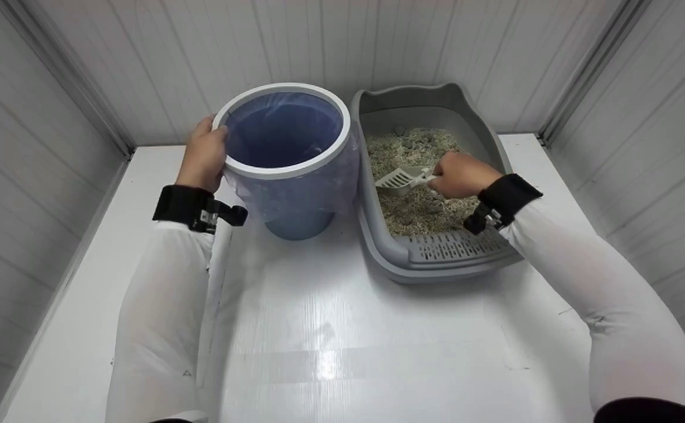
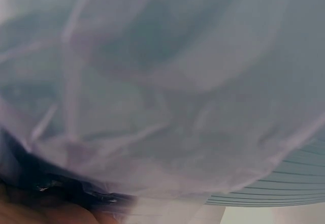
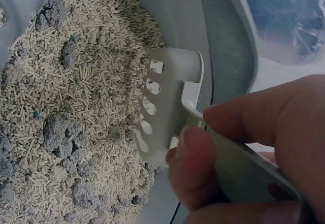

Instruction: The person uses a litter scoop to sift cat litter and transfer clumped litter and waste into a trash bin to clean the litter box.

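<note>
The right hand (image 1: 459,174) pinches the handle of the scoop (image 1: 404,177), whose slotted blade lies in the litter (image 3: 66,107) near the left wall of the tray (image 1: 436,252). The left hand (image 1: 204,155) curls its fingers over the rim of the bin (image 1: 286,170), which stands on the surface (image 1: 342,329) just beside the tray. A quick lift could shake pellets off the blade onto the surface. The loose liner (image 2: 162,82) could slip under the left hand's grip.
</note>
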